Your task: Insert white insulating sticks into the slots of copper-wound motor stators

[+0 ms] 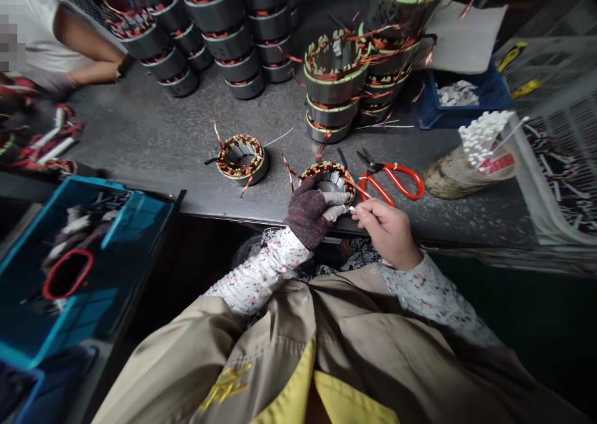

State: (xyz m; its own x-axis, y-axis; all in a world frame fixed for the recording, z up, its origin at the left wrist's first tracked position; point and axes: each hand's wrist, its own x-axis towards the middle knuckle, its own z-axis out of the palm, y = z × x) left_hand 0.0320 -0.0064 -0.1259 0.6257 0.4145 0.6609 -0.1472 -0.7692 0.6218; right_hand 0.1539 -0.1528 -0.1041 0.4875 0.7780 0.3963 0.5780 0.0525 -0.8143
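At the near edge of a dark workbench (153, 181), a copper-wound ring (326, 169) sits close in front of the person, windings upward, the hollow middle partly covered by fingers. Left hand (310, 206) in a dark knitted glove with pale finger ends, laid over the near-left rim; two fingers reach rightward along the near side, and whether they clamp anything is hidden from this angle. Right hand (389, 228) bare, just right of the ring, thumb and forefinger pinched together on a white bit (352, 210), too small to identify; the left fingertips lie right beside it. One copper lead (359, 188) slants from the rim toward the right hand. Red-handled snips (380, 167) lie to the right of the ring, blades parted and pointing away to the upper left. Farther left on the bench, apart from the hands: a second ring (255, 174), loose copper ends sticking out, a thin white strand (280, 136) at its far side. Behind, a stack of green-edged rings (333, 91), and to its left, dark columns (209, 23) of similar ones. Right side: a cup (450, 174) packed with white tubes (482, 135), a blue bin (497, 101) holding pale scraps (457, 93). Far left, a co-worker's forearm (93, 73) rests on the bench; nearer, a teal crate (28, 244).
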